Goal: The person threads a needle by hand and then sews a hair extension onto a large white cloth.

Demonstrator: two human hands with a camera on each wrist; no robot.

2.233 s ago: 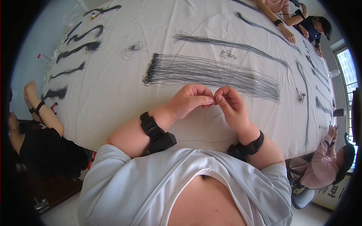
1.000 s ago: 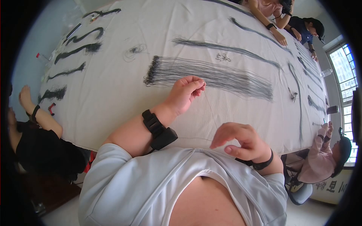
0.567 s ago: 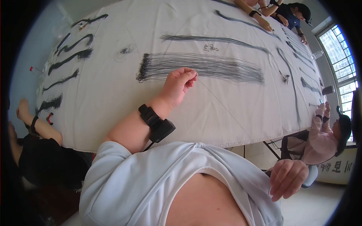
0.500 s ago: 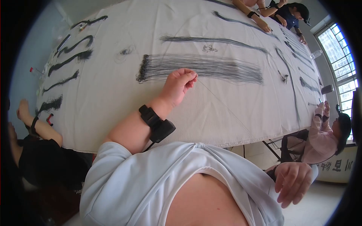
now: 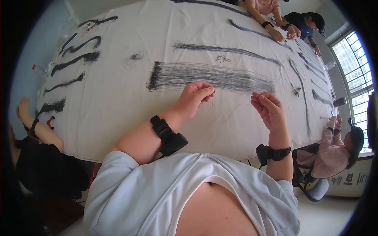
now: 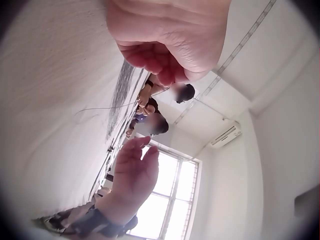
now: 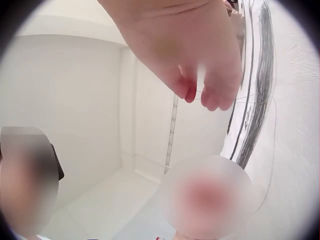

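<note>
In the head view my left hand (image 5: 195,96) pinches a fine hair-like strand (image 5: 213,103) between thumb and forefinger, its other fingers curled. My right hand (image 5: 271,111) is raised to the right, thumb and fingertips close together. The right wrist view shows a narrow gap between its thumb (image 7: 190,94) and fingers, with a thin line crossing near them. A loose strand (image 7: 274,135) curves over the cloth there. Just beyond both hands lies a wide spread bundle of dark strands (image 5: 212,76), its left end thick with curly knots.
A white cloth (image 5: 130,114) covers the table. More dark bundles (image 5: 228,51) lie beyond and at both sides, with a small curly heap (image 5: 223,58) and a loose tangle (image 5: 136,57). Several people sit around the table. A metal tool (image 5: 295,89) lies at the right.
The right hand pulled the strand away rightward and down past the table edge, then came back up over the cloth. The left hand kept its pinch; the strand, taut before, now hangs slack.
</note>
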